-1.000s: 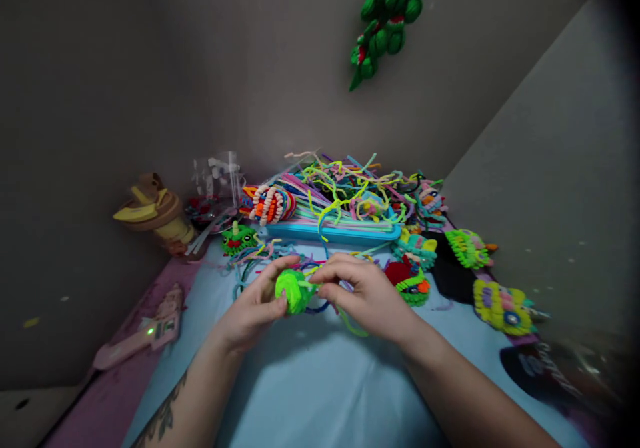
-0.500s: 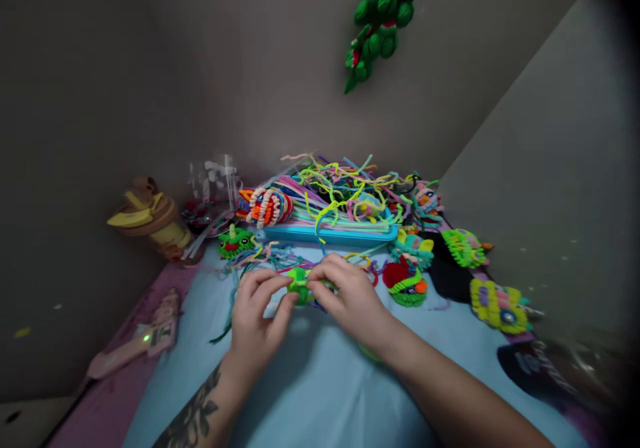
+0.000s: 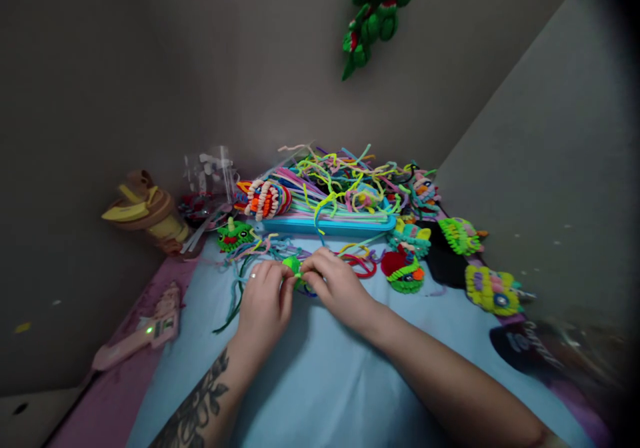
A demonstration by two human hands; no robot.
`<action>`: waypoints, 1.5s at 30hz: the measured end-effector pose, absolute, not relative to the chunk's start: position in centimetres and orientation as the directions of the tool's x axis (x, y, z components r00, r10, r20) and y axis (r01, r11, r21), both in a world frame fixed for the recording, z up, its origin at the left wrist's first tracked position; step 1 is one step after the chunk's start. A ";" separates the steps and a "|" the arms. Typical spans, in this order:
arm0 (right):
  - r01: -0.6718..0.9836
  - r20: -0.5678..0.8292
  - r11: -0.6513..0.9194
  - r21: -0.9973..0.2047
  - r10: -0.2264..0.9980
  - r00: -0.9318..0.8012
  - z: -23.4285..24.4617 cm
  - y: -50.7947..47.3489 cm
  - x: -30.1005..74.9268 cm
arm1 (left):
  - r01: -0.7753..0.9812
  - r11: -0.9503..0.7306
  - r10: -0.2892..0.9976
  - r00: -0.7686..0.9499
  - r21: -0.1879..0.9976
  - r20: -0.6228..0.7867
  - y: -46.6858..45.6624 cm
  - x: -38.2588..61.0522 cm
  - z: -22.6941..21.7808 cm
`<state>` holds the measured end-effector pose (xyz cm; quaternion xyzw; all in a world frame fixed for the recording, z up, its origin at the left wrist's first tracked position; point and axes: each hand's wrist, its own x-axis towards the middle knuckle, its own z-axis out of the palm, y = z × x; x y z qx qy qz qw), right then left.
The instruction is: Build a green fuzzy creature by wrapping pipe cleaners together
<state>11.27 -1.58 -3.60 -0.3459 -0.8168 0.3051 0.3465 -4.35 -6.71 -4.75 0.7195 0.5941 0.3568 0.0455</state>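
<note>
fingers of your left hand (image 3: 265,300) and right hand (image 3: 340,293) pinch a small, rounded bright-green fuzzy bundle (image 3: 291,263) over the pale-blue cloth-covered worktop (image 3: 320,385), seemingly mid-shaping; the next move calls for steady pressure.

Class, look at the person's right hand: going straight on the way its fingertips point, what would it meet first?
The right hand would most likely meet the bright green piece at its fingertips, then the left hand just beyond, though depth is hard to judge.
</note>
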 end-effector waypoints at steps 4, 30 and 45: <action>0.336 0.346 0.582 -0.741 0.758 -0.553 -4.4 -1.3 11.1 | 0.813 -0.268 0.926 0.070 0.516 0.370 -6.4 -4.5 -5.0; 0.322 0.346 0.596 -0.735 0.739 -0.578 -5.7 -0.8 10.8 | 0.864 -0.188 0.963 0.068 0.466 0.262 -6.4 -4.7 -5.2; 0.374 0.438 0.712 -0.594 0.677 -0.592 -5.8 -1.6 10.6 | 0.758 -0.085 0.981 -0.051 0.647 0.189 -6.1 -5.0 -5.6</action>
